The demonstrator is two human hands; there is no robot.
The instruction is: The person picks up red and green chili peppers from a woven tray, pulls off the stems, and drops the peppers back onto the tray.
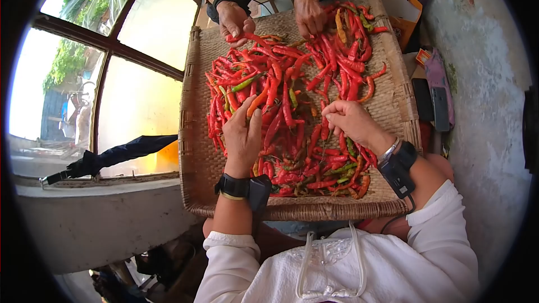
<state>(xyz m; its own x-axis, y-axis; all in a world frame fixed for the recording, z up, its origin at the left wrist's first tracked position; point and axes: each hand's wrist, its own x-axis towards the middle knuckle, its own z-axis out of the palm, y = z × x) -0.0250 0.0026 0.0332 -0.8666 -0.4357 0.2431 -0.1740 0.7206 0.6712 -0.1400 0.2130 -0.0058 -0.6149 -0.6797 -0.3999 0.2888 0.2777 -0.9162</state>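
A wide woven basket tray [393,179] rests across my lap, heaped with red chili peppers [275,73] and a few green and orange ones. My left hand [243,141] is closed on an orange-red chili pepper [257,102] between thumb and fingers, over the left heap. Over the middle right of the tray, my right hand [353,125] has its thumb and fingertips pinched together. Whatever is between those fingertips is too small to make out. Below my hands lies a mixed pile of red, green and darker chili peppers [323,177].
Across the tray, another person's hands [234,22] reach in, one holding a red chili pepper. A folded dark umbrella [126,151] leans on the window sill at left. Phones [439,106] and an orange-edged bag [401,5] sit by the right wall.
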